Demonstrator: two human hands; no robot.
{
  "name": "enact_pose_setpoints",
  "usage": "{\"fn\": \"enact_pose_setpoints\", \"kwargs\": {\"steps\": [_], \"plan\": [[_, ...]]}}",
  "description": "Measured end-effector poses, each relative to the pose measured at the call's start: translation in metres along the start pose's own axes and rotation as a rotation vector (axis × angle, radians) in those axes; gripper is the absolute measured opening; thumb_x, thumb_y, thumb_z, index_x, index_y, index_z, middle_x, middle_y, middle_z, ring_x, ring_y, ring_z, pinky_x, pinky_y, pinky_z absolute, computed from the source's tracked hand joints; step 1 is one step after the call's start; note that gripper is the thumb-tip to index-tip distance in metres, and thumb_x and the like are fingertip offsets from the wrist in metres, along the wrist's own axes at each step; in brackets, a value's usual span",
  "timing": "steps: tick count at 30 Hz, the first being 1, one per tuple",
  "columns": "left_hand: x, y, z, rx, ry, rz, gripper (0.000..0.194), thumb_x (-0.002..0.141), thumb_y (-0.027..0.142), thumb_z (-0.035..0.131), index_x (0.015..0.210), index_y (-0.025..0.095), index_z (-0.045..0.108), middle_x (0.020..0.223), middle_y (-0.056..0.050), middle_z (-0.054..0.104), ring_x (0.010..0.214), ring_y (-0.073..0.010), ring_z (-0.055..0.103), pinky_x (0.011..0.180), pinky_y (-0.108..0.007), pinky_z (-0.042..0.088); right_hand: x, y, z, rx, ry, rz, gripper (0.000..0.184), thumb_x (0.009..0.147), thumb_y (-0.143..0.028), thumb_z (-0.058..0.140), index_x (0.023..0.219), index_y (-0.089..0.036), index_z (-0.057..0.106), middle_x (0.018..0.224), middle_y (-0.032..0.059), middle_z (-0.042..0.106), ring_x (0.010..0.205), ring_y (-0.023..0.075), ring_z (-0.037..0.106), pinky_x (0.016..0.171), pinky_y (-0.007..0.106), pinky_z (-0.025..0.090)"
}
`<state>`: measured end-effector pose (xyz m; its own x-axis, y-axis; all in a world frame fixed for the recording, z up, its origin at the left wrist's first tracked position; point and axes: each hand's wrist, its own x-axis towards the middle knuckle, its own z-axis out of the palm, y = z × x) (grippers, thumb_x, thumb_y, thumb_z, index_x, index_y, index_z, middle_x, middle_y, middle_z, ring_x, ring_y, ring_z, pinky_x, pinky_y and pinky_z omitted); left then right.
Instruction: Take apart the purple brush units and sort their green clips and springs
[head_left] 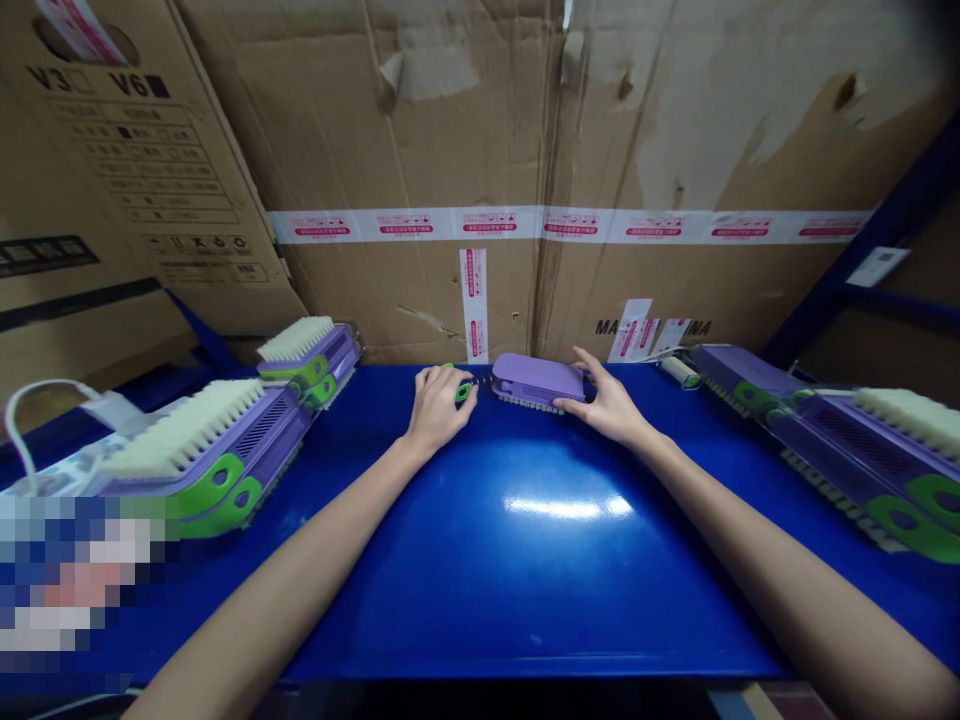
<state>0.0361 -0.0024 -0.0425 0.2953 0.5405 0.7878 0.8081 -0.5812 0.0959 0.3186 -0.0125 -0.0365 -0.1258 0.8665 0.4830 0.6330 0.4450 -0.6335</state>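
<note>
Brown cardboard [420, 130], red-printed white tape [420, 226], white cable [52, 384], blue table [450, 580]

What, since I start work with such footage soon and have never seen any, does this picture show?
There is no machine here, just a person's two bare hands. The picture comes from a camera worn on the head, looking forward and down, so the forearms reach in from the bottom.

The left hand is closed around a green handle. The fingers of the right hand are spread around the right end of a purple brush; how firmly they grip is hard to tell.

Similar brushes with pale bristles lie on both sides of the blue table, and a white cable shows at the left. Behind stands cardboard with printed tape.
</note>
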Motion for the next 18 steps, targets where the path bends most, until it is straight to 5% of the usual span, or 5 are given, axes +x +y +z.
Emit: {"fn": "enact_pose_setpoints", "kwargs": {"steps": [7, 18], "plan": [[-0.0007, -0.0083, 0.0048, -0.066, 0.231, -0.231, 0.01, 0.087, 0.03, 0.055, 0.086, 0.021, 0.053, 0.082, -0.005, 0.065, 0.081, -0.0226, 0.06, 0.076, -0.039, 0.042, 0.0014, 0.0094, -0.0022, -0.238, 0.155, 0.033, 0.084, 0.071, -0.053, 0.069, 0.142, -0.02, 0.037, 0.132, 0.0168, 0.052, 0.121, 0.0345, 0.051, 0.097, 0.054, 0.043], [-0.0007, -0.004, 0.0029, -0.102, 0.268, -0.119, 0.011, 0.087, 0.028, 0.058, 0.084, 0.02, 0.051, 0.085, -0.005, 0.067, 0.084, -0.0206, 0.063, 0.076, -0.037, 0.048, -0.0023, 0.0072, -0.0016, -0.477, 0.166, 0.088, 0.077, 0.08, -0.059, 0.054, 0.142, -0.018, 0.035, 0.123, 0.0216, 0.053, 0.116, 0.0408, 0.049, 0.088, 0.063, 0.041]]}}
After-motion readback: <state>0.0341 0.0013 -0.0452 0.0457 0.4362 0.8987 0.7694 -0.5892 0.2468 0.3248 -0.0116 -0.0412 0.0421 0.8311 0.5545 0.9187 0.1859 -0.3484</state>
